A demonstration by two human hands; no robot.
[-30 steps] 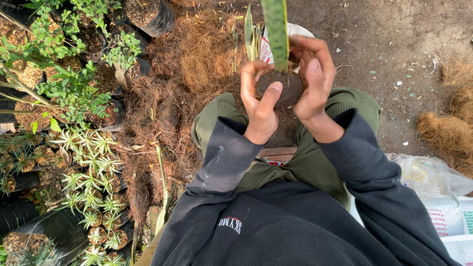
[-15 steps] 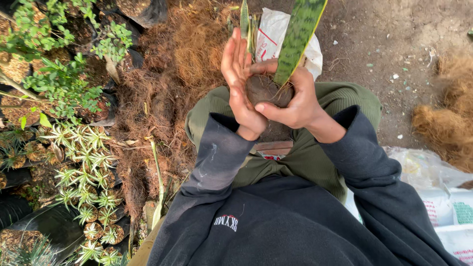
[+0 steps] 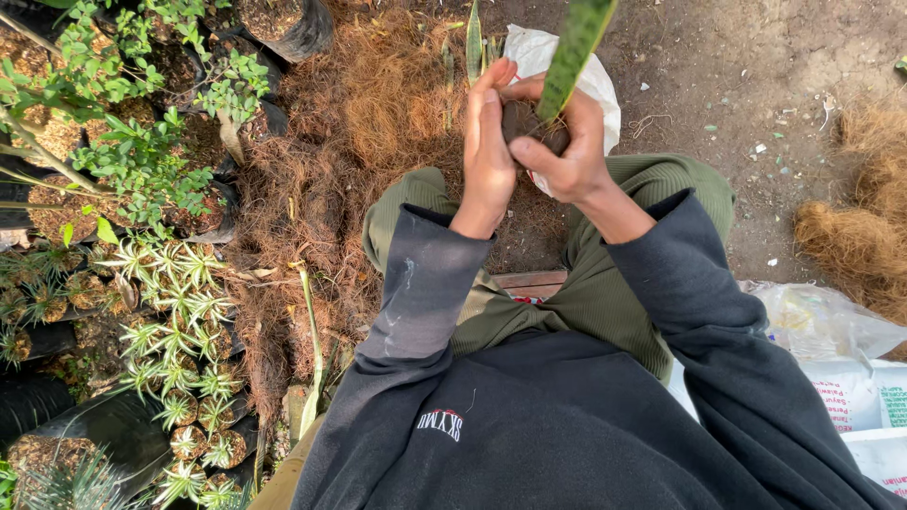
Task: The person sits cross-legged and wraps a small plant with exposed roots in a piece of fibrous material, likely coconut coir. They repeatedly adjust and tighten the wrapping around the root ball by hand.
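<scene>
At twelve o'clock | left hand flat against root ball; right hand grasping it | leaf upright

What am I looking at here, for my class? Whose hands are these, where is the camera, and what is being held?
The camera sits on a person's head and looks down, so you see their own dark sleeves and green trousers. The left hand presses flat against a dark ball of soil, while the right hand cups it. A long green leaf rises from that ball. Below lie brown dry fibre and bare earth. At the left stand small potted plants; at the right lie white plastic sacks.
</scene>
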